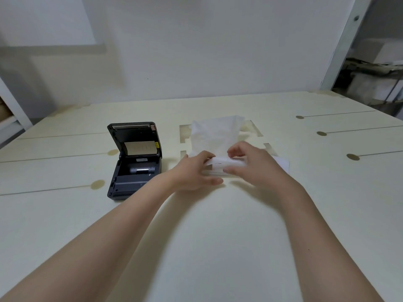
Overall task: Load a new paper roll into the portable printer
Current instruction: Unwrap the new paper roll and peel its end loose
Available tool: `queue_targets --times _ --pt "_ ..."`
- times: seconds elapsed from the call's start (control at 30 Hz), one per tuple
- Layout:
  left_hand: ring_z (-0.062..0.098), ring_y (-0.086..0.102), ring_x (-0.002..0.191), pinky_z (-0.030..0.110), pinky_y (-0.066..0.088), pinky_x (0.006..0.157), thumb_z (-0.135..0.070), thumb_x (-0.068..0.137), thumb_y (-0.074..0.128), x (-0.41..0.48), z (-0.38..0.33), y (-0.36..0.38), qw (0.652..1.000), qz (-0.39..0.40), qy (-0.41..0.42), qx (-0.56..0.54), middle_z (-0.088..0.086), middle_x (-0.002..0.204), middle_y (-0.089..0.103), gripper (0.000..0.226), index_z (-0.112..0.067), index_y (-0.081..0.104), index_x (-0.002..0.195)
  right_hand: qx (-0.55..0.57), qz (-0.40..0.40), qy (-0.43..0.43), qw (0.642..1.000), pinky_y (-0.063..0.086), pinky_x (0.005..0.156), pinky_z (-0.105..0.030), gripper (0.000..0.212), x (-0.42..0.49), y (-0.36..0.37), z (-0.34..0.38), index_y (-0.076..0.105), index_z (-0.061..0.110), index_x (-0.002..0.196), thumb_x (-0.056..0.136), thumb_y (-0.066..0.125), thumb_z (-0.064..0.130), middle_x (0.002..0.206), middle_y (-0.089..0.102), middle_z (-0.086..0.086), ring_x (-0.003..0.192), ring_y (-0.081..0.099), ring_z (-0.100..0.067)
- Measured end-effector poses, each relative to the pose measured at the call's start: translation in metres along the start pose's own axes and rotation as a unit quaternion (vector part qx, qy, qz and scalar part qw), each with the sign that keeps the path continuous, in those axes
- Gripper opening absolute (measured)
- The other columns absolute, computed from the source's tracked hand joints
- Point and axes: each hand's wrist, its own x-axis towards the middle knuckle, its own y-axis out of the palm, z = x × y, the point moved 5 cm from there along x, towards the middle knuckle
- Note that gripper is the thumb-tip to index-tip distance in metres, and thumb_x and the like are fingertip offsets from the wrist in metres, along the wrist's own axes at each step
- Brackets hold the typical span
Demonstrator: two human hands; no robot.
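A dark grey portable printer (133,162) stands on the table at the left with its lid raised and its paper bay exposed; a small grey spool lies inside. To its right, both hands hold a white paper roll (226,164) just above the table. My left hand (196,171) grips the roll's left end. My right hand (250,162) pinches its top and right side. A clear crumpled plastic wrapper (216,134) lies right behind the roll.
The cream table (196,225) has slots and round holes along its left and right sides. A white slip of paper (282,163) lies under my right hand's far side. A white wall rises behind; shelving stands at the far right.
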Motion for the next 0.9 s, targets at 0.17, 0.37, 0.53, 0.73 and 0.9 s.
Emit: queue_targets --times 0.17,0.37,0.53,0.73,0.9 --pt "0.021 0.027 0.148 0.038 0.01 0.122 -0.054 0.09 0.059 0.001 -0.001 0.003 0.999 0.009 0.009 0.045 -0.001 0.156 0.039 0.077 -0.02 0.03 0.153 0.002 -0.071 -0.004 0.997 0.049 0.083 -0.028 0.02 0.001 -0.001 -0.005 0.06 0.022 0.106 0.087 0.062 0.018 0.103 0.068 0.008 0.101 0.062 -0.012" --pt "0.02 0.033 0.145 0.043 -0.005 0.121 -0.059 0.092 0.049 0.005 0.0 0.004 0.998 -0.003 0.022 0.053 -0.002 0.152 0.045 0.072 -0.021 0.03 0.151 -0.037 -0.149 0.001 0.988 0.048 0.069 -0.039 0.02 0.007 -0.003 -0.004 0.06 0.017 0.085 0.084 0.048 0.001 0.083 0.072 0.001 0.079 0.061 -0.027" --pt "0.02 0.048 0.13 0.047 -0.002 0.117 -0.056 0.089 0.056 0.006 -0.003 0.009 0.995 -0.03 0.06 0.067 0.0 0.134 0.059 0.061 -0.033 0.032 0.14 -0.057 -0.077 -0.012 0.995 0.047 0.07 -0.025 0.026 0.004 0.0 -0.001 0.072 0.036 0.092 0.088 0.052 0.02 0.089 0.066 0.014 0.085 0.06 -0.013" --pt "0.019 0.045 0.134 0.049 0.0 0.118 -0.066 0.073 0.069 0.009 -0.008 0.016 0.991 -0.046 0.056 0.114 -0.001 0.14 0.053 0.098 -0.016 0.024 0.144 -0.146 0.022 -0.026 0.989 0.049 0.078 -0.035 0.018 0.005 0.018 -0.004 0.064 0.03 0.096 0.078 0.066 0.033 0.115 0.054 0.002 0.093 0.059 -0.018" --pt "0.014 0.03 0.147 0.051 -0.012 0.12 -0.063 0.069 0.075 0.007 -0.004 0.012 0.999 -0.019 0.028 0.032 0.0 0.156 0.037 0.117 -0.013 0.008 0.151 -0.134 -0.01 -0.083 0.987 0.036 0.095 -0.03 0.034 0.004 0.013 0.0 0.064 0.024 0.113 0.08 0.071 0.03 0.124 0.047 0.005 0.119 0.036 -0.017"
